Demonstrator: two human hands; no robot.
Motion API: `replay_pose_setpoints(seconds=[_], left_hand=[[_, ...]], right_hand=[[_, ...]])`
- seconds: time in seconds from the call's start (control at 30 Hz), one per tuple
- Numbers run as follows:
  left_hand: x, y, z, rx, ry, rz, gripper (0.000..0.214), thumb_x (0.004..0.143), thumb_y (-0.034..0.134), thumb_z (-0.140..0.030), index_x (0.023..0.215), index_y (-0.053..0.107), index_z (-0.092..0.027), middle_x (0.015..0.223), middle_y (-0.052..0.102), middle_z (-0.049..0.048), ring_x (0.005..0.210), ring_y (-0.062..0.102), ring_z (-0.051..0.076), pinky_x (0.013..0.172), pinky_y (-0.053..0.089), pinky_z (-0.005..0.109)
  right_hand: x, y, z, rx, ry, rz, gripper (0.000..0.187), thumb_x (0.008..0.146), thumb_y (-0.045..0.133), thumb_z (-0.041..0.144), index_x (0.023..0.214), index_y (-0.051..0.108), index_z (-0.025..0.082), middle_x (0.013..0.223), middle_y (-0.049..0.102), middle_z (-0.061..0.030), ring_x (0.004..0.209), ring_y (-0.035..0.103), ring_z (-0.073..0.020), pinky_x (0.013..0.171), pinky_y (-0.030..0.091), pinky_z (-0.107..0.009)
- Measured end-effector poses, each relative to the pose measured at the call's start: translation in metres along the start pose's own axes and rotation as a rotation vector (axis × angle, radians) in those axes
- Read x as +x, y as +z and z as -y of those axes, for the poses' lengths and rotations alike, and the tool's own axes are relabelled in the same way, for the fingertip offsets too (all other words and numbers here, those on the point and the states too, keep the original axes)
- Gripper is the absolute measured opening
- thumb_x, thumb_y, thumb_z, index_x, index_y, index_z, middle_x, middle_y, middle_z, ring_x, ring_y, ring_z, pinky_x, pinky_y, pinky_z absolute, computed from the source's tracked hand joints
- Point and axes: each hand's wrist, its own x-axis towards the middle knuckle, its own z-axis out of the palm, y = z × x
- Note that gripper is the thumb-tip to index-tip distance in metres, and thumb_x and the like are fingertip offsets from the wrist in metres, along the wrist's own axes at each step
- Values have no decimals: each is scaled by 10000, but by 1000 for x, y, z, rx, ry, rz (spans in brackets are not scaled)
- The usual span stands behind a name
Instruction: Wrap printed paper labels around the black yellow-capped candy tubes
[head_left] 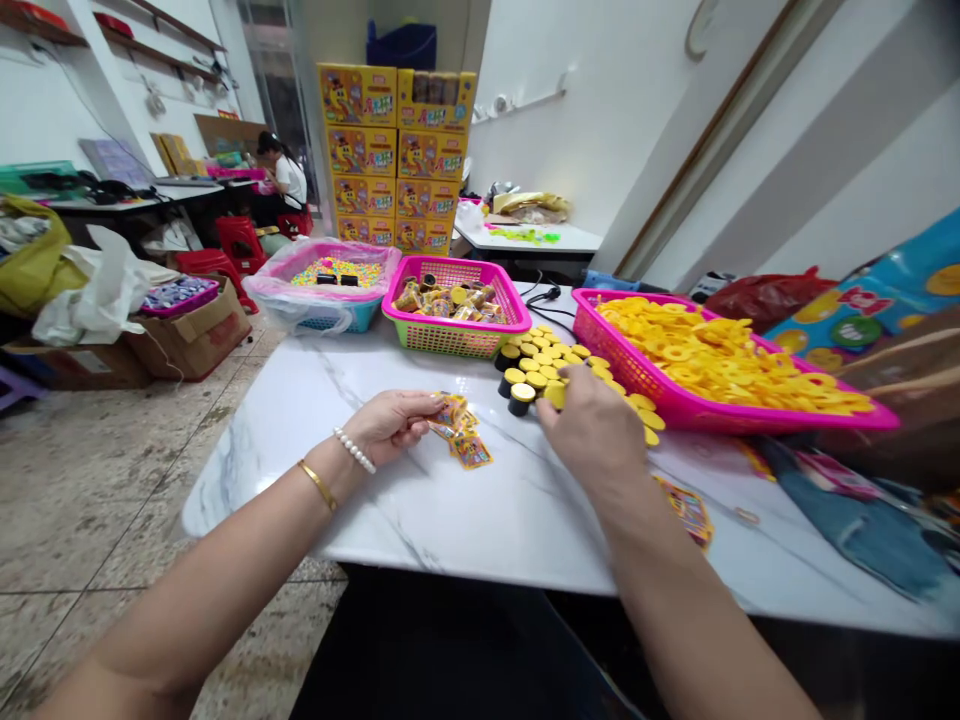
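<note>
Labelling seems to be the step in hand, judged from how things lie on the marble table (pixel 420 500). The left hand (pixel 390 425) is closed in a pinch on a small bunch of printed stickers (pixel 459 432), which trail from its fingertips onto the tabletop just beside it. The right hand (pixel 592 428) reaches into the cluster of yellow-capped black tubes (pixel 536 365) standing upright in the middle of the table, its fingertips on one yellow cap at the near edge of the group; whether it has truly gripped that piece or only touches it, I cannot tell, since the back of the hand hides the fingers. To the right sits a pink basket (pixel 660 395) heaped with yellow rings, and behind the tubes a second pink basket (pixel 450 335) holds wrapped pieces (another sticker sheet lies near the right forearm). A lined tub of coloured bits (pixel 322 285) stands further left, and stacked yellow cartons (pixel 394 155) rise beyond, with another person seated at a far bench. The next move, by my judgement, calls for lifting one tube free without toppling its neighbours and bringing it to the stickers.
</note>
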Motion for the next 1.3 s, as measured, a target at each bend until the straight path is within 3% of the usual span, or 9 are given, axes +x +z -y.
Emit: replay_pose_setpoints(seconds=[0.1, 0.2, 0.27, 0.37, 0.67, 0.9, 1.0, 1.1, 1.3], left_hand=[[1, 0, -3, -73, -3, -15, 127, 847, 597, -79, 782, 706, -87, 749, 680, 62, 375, 296, -30, 300, 136, 83], [2, 1, -4, -127, 3, -40, 156, 866, 571, -62, 766, 690, -78, 717, 655, 46, 365, 273, -37, 299, 127, 80], [1, 2, -4, -148, 4, -39, 125, 859, 590, -59, 776, 682, -76, 686, 631, 29, 363, 277, -37, 301, 129, 80], [1, 3, -5, -177, -1, -30, 99, 853, 605, -54, 776, 666, -73, 658, 602, 7, 356, 274, -41, 298, 119, 81], [2, 0, -3, -229, 12, 25, 141, 896, 569, -83, 770, 632, -72, 679, 623, 20, 339, 310, -39, 278, 151, 76], [2, 0, -3, -244, 14, 12, 229, 932, 522, -99, 710, 576, -83, 638, 613, 21, 317, 316, -32, 265, 162, 78], [2, 1, -5, -237, 13, -9, 259, 942, 501, -95, 692, 566, -84, 596, 576, 2, 307, 318, -28, 259, 151, 79], [1, 2, -6, -223, 0, -21, 253, 949, 487, -97, 716, 585, -75, 585, 555, -11, 302, 328, -26, 256, 147, 78], [0, 3, -5, -243, 7, 16, 232, 934, 487, -57, 730, 594, -74, 590, 550, -16, 308, 335, -27, 263, 151, 76]], right_hand=[[-1, -3, 7, 630, 26, -91, 333, 772, 687, 338, 1059, 650, 173, 883, 696, -82, 726, 642, -206, 697, 520, -361], [-8, -3, 22, 1163, 51, 152, 326, 763, 709, 399, 1008, 669, 189, 803, 683, -37, 626, 617, -160, 615, 533, -330], [-14, 0, 31, 1311, 52, 321, 304, 751, 723, 389, 978, 680, 190, 813, 690, -31, 607, 605, -139, 599, 536, -315], [-20, 5, 41, 1316, 77, 410, 313, 711, 760, 378, 945, 686, 183, 819, 699, -28, 602, 598, -124, 594, 544, -297], [-25, 18, 44, 1206, 142, 324, 354, 728, 745, 461, 909, 651, 171, 834, 716, -54, 744, 696, -188, 754, 591, -355], [-36, 18, 48, 1193, -5, 284, 317, 751, 738, 430, 946, 589, 229, 1166, 710, -105, 958, 727, -235, 861, 598, -374], [-35, 14, 45, 1205, 8, 358, 321, 753, 743, 428, 950, 583, 231, 956, 754, -66, 777, 746, -215, 713, 627, -340], [-28, 9, 42, 1352, 118, 421, 353, 745, 752, 446, 949, 575, 219, 781, 737, -23, 622, 727, -198, 622, 630, -349], [-18, 9, 43, 1482, 200, 450, 369, 687, 799, 449, 885, 641, 180, 831, 736, -33, 759, 737, -198, 739, 638, -381]])
